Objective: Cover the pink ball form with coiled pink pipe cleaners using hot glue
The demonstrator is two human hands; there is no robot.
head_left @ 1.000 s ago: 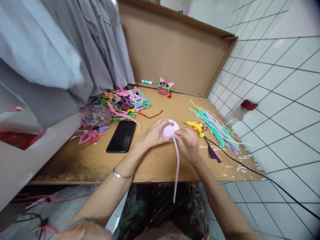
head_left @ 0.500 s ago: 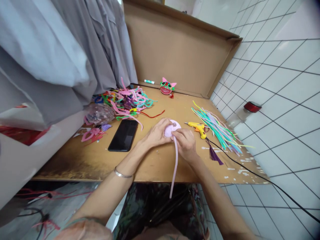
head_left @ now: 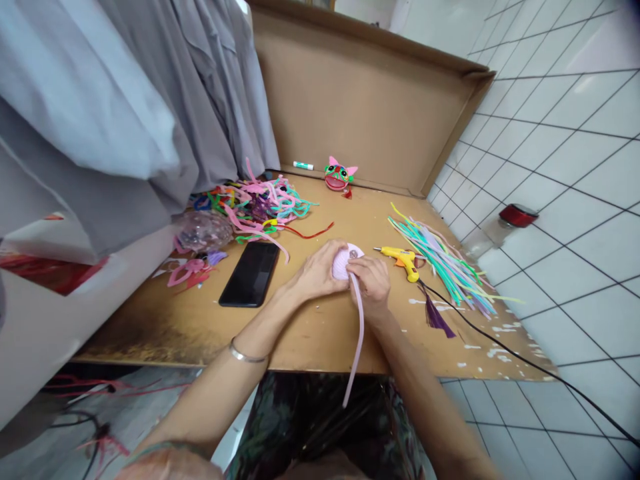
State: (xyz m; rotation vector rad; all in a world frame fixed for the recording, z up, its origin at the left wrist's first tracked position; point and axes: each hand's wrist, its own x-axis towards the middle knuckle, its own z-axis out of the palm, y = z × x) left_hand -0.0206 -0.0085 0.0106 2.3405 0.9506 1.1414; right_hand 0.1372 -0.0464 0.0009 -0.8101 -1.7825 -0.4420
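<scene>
A pale lilac, ridged round piece (head_left: pixel 341 264) is held between my two hands over the table. My left hand (head_left: pixel 319 268) grips it from the left side, fingers curled round its edge. A long lilac pipe cleaner (head_left: pixel 359 327) hangs down from it past the table edge. My right hand (head_left: pixel 371 281) pinches that pipe cleaner where it meets the round piece. A small greyish round spot (head_left: pixel 353 254) shows near the top of the piece; I cannot tell what it is. The piece's underside is hidden.
Right of my hands lie a yellow glue gun (head_left: pixel 403 259) with a black cord, a purple tassel (head_left: pixel 437 315) and a bundle of pipe cleaners (head_left: pixel 445 257). To the left are a black phone (head_left: pixel 249 275) and a tangled pile (head_left: pixel 265 203). A colourful animal head (head_left: pixel 338 175) stands behind.
The view has shifted slightly, so everything sits a little differently in the picture. My hands keep their hold, and the hanging pipe cleaner has bowed a bit more to the right.
</scene>
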